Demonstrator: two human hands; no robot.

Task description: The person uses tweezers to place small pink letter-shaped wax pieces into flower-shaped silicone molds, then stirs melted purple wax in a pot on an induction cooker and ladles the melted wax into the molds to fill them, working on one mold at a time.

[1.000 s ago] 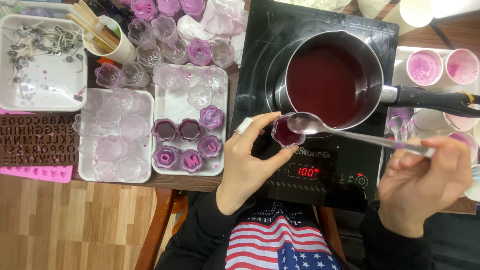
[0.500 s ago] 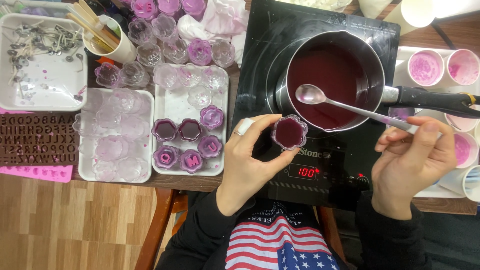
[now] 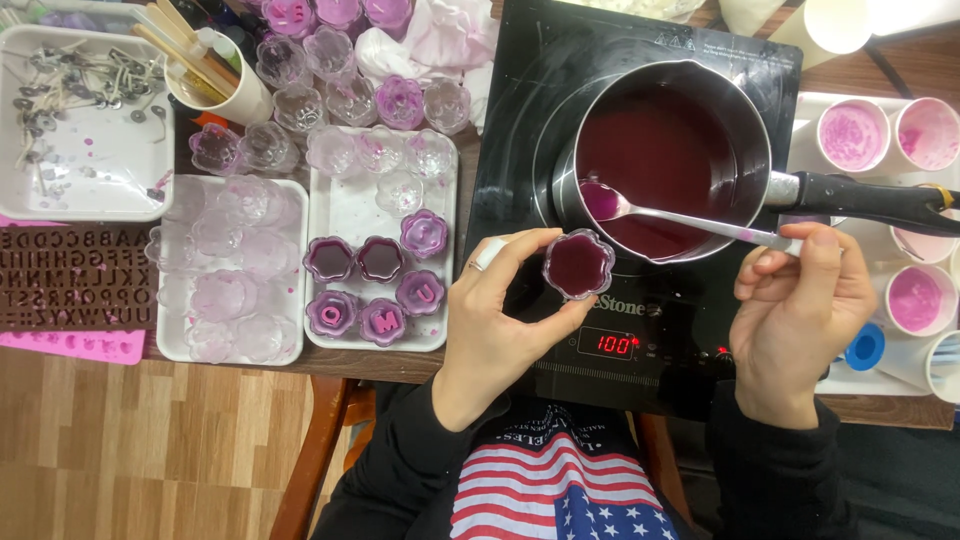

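- A flower-shaped cup (image 3: 578,264), filled with dark purple liquid, is pinched by the left hand (image 3: 497,318) over the black hotplate (image 3: 560,130)
- A spoon (image 3: 680,214) is held by the right hand (image 3: 800,310), its bowl dipped at the edge of the pan (image 3: 664,160) of dark red liquid
- Filled purple cups are set on a white tray (image 3: 345,215) to the left, beside a second tray (image 3: 290,270) of clear cups

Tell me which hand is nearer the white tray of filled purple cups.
Left. The left hand holds a flower-shaped cup just right of the tray; the right hand holds a spoon much farther right.
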